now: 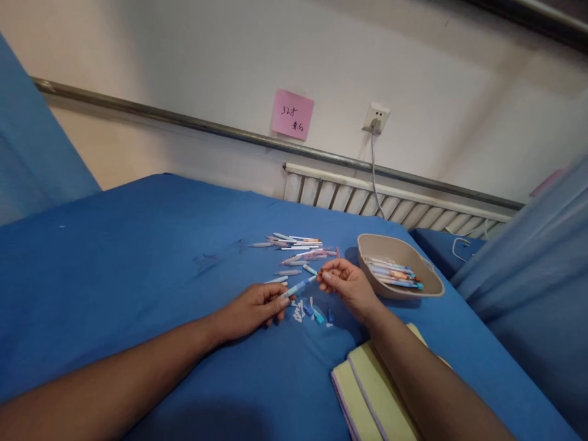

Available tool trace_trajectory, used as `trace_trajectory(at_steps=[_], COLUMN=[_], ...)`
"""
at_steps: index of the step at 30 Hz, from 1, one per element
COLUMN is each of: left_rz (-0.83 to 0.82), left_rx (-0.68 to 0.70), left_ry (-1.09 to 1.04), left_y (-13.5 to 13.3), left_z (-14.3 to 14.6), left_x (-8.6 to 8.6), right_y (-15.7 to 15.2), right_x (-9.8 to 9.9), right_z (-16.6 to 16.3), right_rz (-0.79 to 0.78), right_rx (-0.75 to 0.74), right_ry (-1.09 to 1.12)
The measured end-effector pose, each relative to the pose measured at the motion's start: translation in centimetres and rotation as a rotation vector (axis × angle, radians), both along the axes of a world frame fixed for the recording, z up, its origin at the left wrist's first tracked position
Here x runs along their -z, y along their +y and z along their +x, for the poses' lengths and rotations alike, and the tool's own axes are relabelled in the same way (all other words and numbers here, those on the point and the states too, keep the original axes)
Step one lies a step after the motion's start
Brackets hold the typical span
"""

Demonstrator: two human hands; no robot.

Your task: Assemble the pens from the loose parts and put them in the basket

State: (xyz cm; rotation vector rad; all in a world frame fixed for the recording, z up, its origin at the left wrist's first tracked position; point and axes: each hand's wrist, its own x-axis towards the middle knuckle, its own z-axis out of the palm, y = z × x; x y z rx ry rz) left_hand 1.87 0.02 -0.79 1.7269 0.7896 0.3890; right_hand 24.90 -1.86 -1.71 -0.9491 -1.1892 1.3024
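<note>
My left hand (257,309) rests on the blue cloth with its fingers closed round a light-blue pen barrel (296,286) that points up and right. My right hand (348,283) pinches something small at its fingertips, close to the barrel's far tip; I cannot make out what it is. Beyond both hands lies a loose pile of pens and pen parts (298,248). Small white and blue caps and bits (310,311) are scattered between my wrists.
A beige oval tray (434,288) holding several pens stands to the right of my right hand. A yellow notebook (362,386) lies under my right forearm. A radiator (395,205), wall socket with cable (375,117) and pink note (292,114) are behind the blue-covered table (138,269).
</note>
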Motion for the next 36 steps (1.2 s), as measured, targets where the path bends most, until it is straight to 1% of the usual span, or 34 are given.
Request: trace_trajectory(at_steps=[6,17,22,28,32,36], left_rz=[0.005,0.016,0.03,0.062,0.09,0.114], left_rx=[0.003,0.022,0.034,0.044,0.053,0.063], left_ry=[0.012,0.021,0.035,0.054,0.068,0.072], left_y=[-0.03,-0.05,0.0,-0.1,-0.15,-0.17], left_z=[0.02,-0.1,-0.11,-0.1,-0.11,-0.09], left_x=[-0.07,0.18,0.15,0.01,-0.13,-0.18], right_y=[-0.23,-0.17,-0.18,-0.26,-0.45,-0.52], right_x=[-0.06,-0.11,-0.05,-0.12,-0.05,0.06], right_z=[0.03,0.1,0.09,0.12,-0.11,-0.35], right_rz=[0.04,0.058,0.067,0.105,0.145,0.144], right_rx=[-0.02,0.003,-0.02,0.003,0.025,0.034], right_ry=[-0.063,-0.059,-0.085,-0.143,-0.224,-0.247])
